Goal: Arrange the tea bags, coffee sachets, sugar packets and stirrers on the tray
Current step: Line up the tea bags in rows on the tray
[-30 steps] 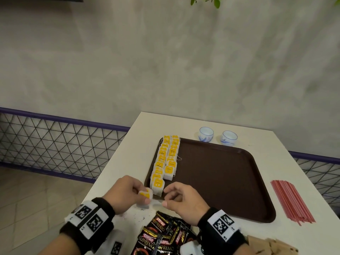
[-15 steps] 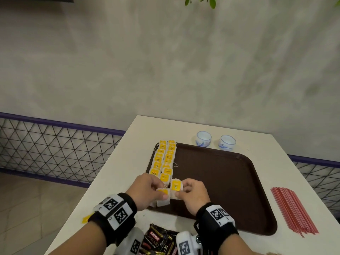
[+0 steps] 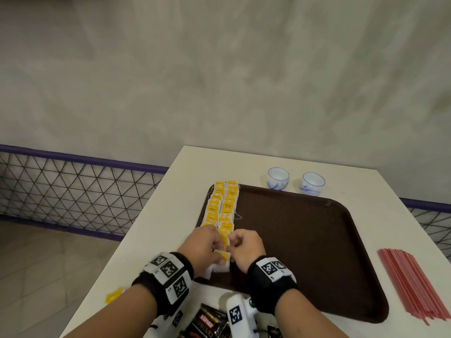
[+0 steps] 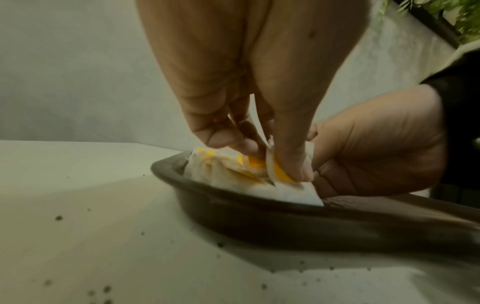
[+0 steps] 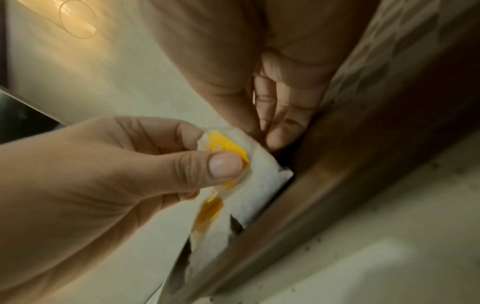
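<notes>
A brown tray carries two columns of white tea bags with yellow tags along its left side. Both hands meet at the tray's near left corner. My left hand pinches one tea bag, thumb on its yellow tag, low over the tray rim. In the right wrist view the left thumb presses the tag on that tea bag. My right hand has curled fingers pinching the bag's far edge. The bag's underside is hidden.
Two small white cups stand behind the tray. A pile of red stirrers lies to its right. Black coffee sachets lie at the near edge below my wrists. A loose yellow tag sits by the table's left edge.
Both hands have carried the tea bag from the table in front of the tray forward onto the tray's near left corner, at the near end of the columns, and lowered it.
</notes>
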